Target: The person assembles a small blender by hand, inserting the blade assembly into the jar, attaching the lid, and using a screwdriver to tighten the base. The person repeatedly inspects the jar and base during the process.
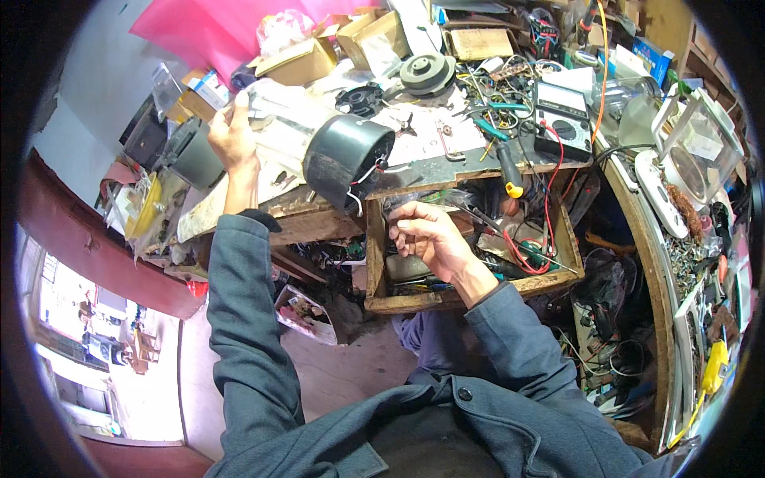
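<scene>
My left hand (233,134) is closed on the far end of a clear plastic jar (288,119), which lies tilted on the bench. A round black base (348,155) sits at the jar's right end, its open underside turned toward me. Loose red and white wires (362,177) stick out of that underside. My right hand (430,239) hovers over an open wooden drawer (470,299), its fingers curled together. Whatever those fingers pinch, if anything, is too small to make out. Pliers, red leads (522,259) and other tools fill the drawer below.
A multimeter (562,119) stands on the bench at right, near a yellow-and-black screwdriver (508,169) at the edge. Behind are a grey pulley-like wheel (428,74), a black round part (362,98) and tangled wires. Cardboard boxes (295,64) line the back. Small parts crowd the right-hand shelf.
</scene>
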Demonstrator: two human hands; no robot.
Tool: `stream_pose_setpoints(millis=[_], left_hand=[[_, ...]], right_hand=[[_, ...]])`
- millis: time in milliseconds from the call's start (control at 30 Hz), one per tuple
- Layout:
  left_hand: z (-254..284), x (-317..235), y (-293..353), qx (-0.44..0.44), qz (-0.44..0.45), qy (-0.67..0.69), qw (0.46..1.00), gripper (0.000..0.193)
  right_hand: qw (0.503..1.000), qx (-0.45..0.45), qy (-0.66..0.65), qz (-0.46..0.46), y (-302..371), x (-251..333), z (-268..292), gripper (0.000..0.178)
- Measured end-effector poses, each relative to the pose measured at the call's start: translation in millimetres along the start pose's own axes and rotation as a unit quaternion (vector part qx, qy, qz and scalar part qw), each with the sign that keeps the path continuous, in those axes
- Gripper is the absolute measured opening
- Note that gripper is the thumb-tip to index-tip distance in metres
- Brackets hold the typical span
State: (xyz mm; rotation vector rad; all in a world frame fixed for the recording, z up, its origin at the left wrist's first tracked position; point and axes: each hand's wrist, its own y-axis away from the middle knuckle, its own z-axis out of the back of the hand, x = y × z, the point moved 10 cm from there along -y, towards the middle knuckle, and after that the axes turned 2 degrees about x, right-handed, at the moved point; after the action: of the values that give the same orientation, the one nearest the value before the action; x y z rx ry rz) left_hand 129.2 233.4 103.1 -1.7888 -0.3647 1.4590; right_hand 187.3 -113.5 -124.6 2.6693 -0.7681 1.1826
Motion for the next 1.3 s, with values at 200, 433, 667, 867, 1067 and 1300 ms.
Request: stream_pose_setpoints(millis=[200, 433, 667, 867, 1067, 1300], left_hand=[[-0.2, 48.2, -0.9, -0.003, 0.073, 0.046, 0.996, 0.034], [-13.0, 99.8, -2.1, -0.011, 0.14, 0.119, 0.983, 0.027], [-8.5, 153.2, 22.9, -0.073, 0.219, 0.185, 0.955, 0.027], [-5.2, 153.7, 29.6, -0.09, 0.207, 0.174, 0.959, 0.034], [23.8, 149.9, 1.7, -0.028, 0.135, -0.118, 0.983, 0.041], [-36.9, -42.3, 97.3, 0.141, -0.144, -0.086, 0.976, 0.059]], right_hand=[[0.999, 0.018, 0.008, -0.025, 3.1, -3.1, -9.4, 0.023], [0.999, 0.029, 0.007, -0.036, 3.9, -5.6, -10.4, 0.026], [0.999, 0.023, 0.03, -0.037, 4.7, -6.2, -10.2, 0.027], [0.998, 0.033, 0.044, -0.026, 4.9, -3.5, -7.7, 0.027], [0.995, 0.023, 0.084, -0.039, 1.4, -9.4, -13.6, 0.026], [0.993, 0.015, 0.109, -0.043, 3.1, -10.6, -6.0, 0.026]])
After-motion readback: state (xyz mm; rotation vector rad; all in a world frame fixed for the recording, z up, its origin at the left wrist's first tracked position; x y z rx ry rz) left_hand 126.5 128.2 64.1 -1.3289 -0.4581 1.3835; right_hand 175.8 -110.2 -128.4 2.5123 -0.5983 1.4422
